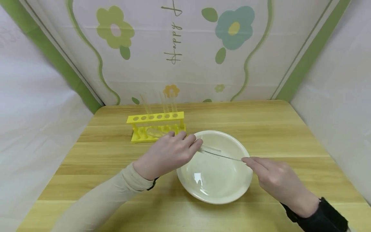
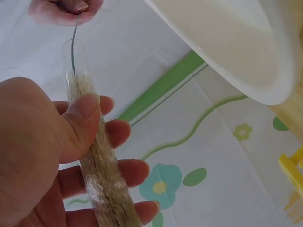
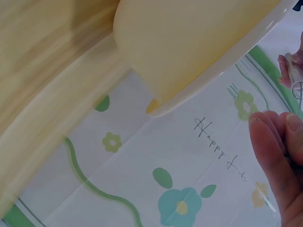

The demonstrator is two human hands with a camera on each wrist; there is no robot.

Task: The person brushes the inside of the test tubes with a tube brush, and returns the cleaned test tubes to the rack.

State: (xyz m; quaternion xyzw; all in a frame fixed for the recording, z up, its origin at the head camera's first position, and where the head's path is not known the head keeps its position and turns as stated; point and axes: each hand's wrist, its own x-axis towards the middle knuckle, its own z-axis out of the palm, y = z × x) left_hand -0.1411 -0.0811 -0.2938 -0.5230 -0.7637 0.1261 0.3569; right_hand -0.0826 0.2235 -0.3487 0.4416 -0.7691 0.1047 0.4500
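My left hand grips a clear glass test tube across the palm, thumb on one side and fingers round the other. Inside the tube sit the pale bristles of a test tube brush, filling much of its length. The brush's thin twisted wire comes out of the tube's open mouth. At the far end of that wire, my right hand pinches it between thumb and fingers. Both hands are above a white basin, the left over its left rim and the right by its right rim.
Behind the left hand stands a yellow test tube rack with several clear test tubes upright in it. The wooden table ends at a white floral cloth at the back. White sheets hang at both sides.
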